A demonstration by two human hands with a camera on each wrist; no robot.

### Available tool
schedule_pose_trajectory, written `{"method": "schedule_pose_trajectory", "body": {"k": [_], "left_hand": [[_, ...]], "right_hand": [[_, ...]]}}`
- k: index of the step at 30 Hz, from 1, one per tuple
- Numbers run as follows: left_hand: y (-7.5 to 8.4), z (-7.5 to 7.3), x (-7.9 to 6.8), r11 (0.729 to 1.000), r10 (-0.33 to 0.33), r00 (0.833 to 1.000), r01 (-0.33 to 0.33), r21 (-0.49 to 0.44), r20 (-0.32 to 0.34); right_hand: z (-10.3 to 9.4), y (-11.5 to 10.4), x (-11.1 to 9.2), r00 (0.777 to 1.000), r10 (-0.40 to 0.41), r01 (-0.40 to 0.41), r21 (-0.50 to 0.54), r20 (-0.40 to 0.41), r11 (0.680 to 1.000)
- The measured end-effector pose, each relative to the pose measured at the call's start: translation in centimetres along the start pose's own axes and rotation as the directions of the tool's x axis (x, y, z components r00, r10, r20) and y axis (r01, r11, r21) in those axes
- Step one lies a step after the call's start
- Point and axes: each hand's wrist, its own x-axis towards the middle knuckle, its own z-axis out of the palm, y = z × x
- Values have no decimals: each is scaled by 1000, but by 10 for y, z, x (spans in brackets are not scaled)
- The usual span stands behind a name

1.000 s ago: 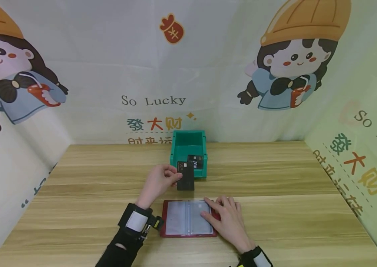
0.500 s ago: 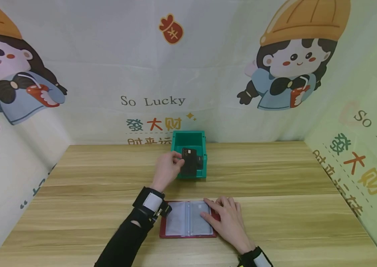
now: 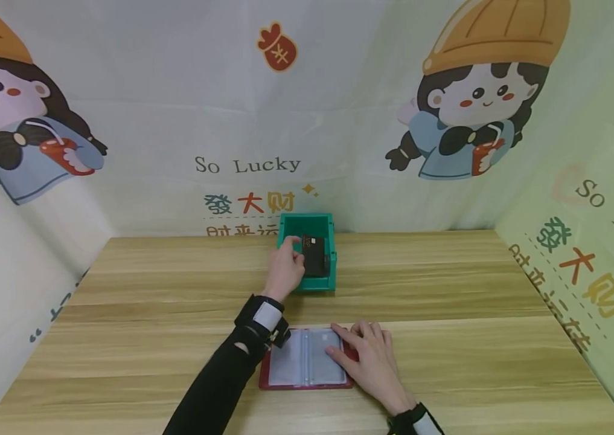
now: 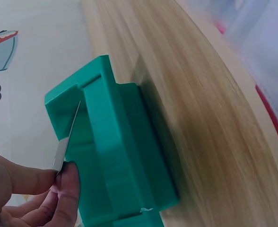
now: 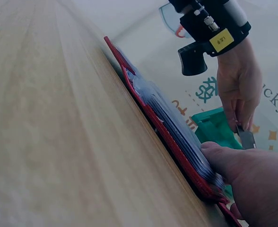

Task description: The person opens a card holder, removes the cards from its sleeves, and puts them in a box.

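Far left there's a cartoon figure in an orange cap and blue top (image 3: 24, 121), printed on a pale fabric backdrop (image 3: 154, 151) that stands behind a light wood-grain table (image 3: 122, 338). Next comes a long black sleeve (image 3: 214, 386), running up to a black wrist strap with a white patch (image 3: 260, 320).

Past that is the person's left hand (image 3: 284, 266), at the left side of an open-topped green plastic bin (image 3: 307, 222). It's got a thin, flat black rectangular card with a pale little chip square and "VIP" lettering (image 3: 314, 257) pinched between thumb and fingers, and the left wrist cam has that card pretty much edge-on. The card is over the bin's opening; can't tell if it touches the inside. A bit of something dark pokes out beside its right edge, mostly covered, so no clue how much more is under there.

Closer to the person, lying open on the table and well apart from the bin, is a small red-covered card holder with clear plastic sleeves (image 3: 285, 359). The right hand (image 3: 372, 362) rests on its right side, fingers loosely spread and thumb on the sleeves. That wrist has a black strap too (image 3: 411, 418).

Further right there's a second capped cartoon figure (image 3: 464, 121), plus big printed lettering on the side panel (image 3: 584, 266).
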Motion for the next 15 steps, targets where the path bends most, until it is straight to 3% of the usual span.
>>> {"method": "schedule_pose_trajectory", "body": {"k": [6, 10, 15], "left_hand": [[2, 11, 4, 998, 27, 999, -29, 62, 26], [0, 17, 6, 992, 12, 999, -16, 126, 33], [-1, 21, 7, 990, -7, 999, 0, 143, 47]], "right_hand": [[0, 1, 0, 1000, 4, -4, 1, -2, 1000], [1, 2, 1, 1000, 1, -1, -1, -1, 1000], [1, 3, 1, 1000, -3, 3, -4, 1, 1000]]}}
